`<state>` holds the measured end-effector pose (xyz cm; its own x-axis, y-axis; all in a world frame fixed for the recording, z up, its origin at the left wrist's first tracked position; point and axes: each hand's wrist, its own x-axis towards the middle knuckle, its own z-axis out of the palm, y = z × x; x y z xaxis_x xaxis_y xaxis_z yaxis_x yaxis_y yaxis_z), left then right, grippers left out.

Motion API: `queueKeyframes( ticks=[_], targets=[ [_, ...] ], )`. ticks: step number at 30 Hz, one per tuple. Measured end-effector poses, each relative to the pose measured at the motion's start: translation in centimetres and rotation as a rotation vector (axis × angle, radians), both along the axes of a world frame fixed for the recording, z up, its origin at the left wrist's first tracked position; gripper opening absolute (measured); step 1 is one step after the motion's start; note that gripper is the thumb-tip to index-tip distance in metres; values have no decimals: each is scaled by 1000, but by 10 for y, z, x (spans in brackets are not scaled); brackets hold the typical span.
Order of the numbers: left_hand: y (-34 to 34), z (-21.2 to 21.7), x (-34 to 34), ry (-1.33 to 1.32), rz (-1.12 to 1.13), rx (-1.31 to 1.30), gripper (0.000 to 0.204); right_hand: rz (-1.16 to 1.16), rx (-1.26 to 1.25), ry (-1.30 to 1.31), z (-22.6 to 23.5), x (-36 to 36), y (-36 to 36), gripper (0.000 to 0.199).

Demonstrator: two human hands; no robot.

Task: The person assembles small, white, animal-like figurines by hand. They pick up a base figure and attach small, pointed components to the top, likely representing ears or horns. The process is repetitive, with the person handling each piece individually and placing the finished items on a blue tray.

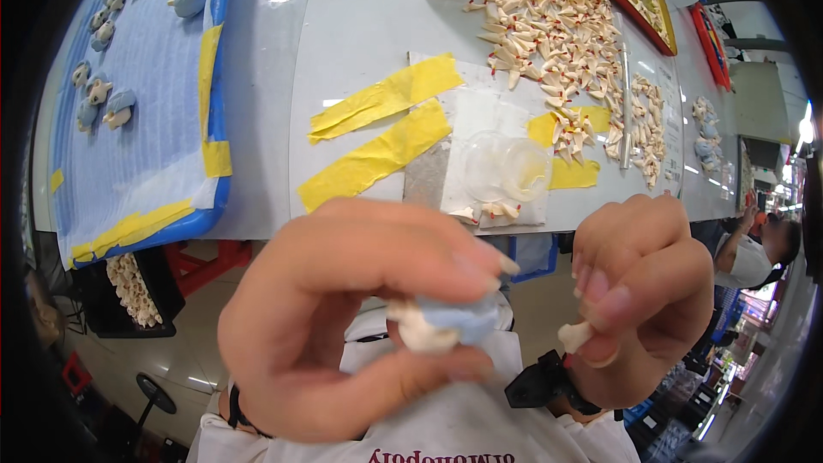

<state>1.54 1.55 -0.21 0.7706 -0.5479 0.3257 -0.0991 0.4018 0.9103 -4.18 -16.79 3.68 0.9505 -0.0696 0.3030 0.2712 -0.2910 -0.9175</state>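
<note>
My left hand [300, 317] is closed around a small light-blue and cream figure [459, 321], gripped between thumb and fingers; motion blurs its details. To the right, my right hand [647, 283] pinches a small cream piece [574, 337] between thumb and fingertips. That piece points toward the figure, with a gap between them. Both hands are raised in front of the table's near edge. Just beyond them, a few cream pieces with red tips [500, 209] lie by a clear round dish [525, 170] on a white sheet.
A large heap of cream pointed pieces [549, 26] lies beyond, beside a metal rod [626, 103]. At left, a blue tray [221, 193] bears several blue-and-cream figures [118, 109]. Yellow tape strips [377, 154] cross the table. Another person [754, 253] is at far right.
</note>
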Motion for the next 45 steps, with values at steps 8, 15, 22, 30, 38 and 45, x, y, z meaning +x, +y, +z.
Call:
queueKeyframes(
  ticks=[8, 15, 22, 30, 38, 45],
  targets=[
    [3, 2, -1, -133, -24, 126, 36, -223, 196, 85, 9, -5, 20, 33],
    [3, 17, -9, 96, 22, 145, 36, -10, 120, 81, 6, -4, 17, 29],
    [-2, 6, -2, -30, -17, 111, 33, 74, -33, -180, -27, -2, 4, 22],
    [0, 11, -7, 35, 34, 138, 30, 178, -348, -5, 13, 4, 8, 18],
    [1, 7, -8, 29, 59, 173, 42, 61, -295, -17, 9, 4, 13, 19],
    [3, 9, -5, -30, 53, 228, 42, 161, -536, 58, 25, 6, 5, 20]
  ],
)
